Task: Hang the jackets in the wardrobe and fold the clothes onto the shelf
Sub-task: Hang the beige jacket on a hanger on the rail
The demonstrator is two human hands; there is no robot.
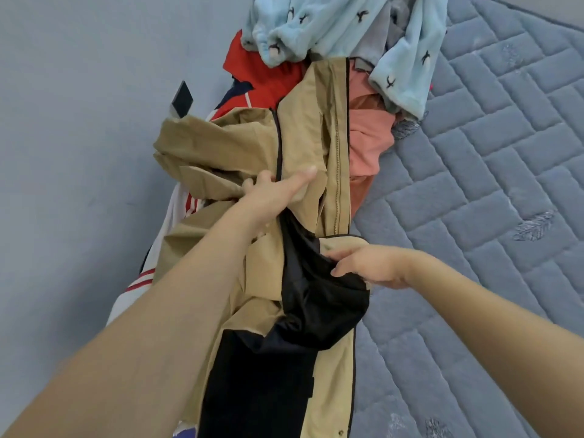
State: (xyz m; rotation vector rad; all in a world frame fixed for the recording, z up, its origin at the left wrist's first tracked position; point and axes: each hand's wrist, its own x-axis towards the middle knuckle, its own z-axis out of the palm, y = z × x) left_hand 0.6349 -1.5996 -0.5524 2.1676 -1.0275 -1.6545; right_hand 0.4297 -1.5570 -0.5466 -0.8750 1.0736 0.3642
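Observation:
A tan jacket point(303, 134) with a black lining and a long zip lies stretched over a heap of clothes on the bed. My left hand point(278, 191) clutches a bunched fold of its tan fabric near the middle. Lower down, my right hand point(366, 263) pinches the jacket's edge where the black lining point(319, 298) shows. Under the jacket lie a red garment point(268, 80), a salmon pink one point(366, 143), a pale blue fleece with black bird prints point(335, 23), and a white garment with red stripes point(139, 279) at the left.
The heap rests on a grey-blue quilted mattress point(489, 172) that spreads to the right. A grey wall point(79, 121) runs along the left, with a small black square object point(182, 98) on it beside the clothes.

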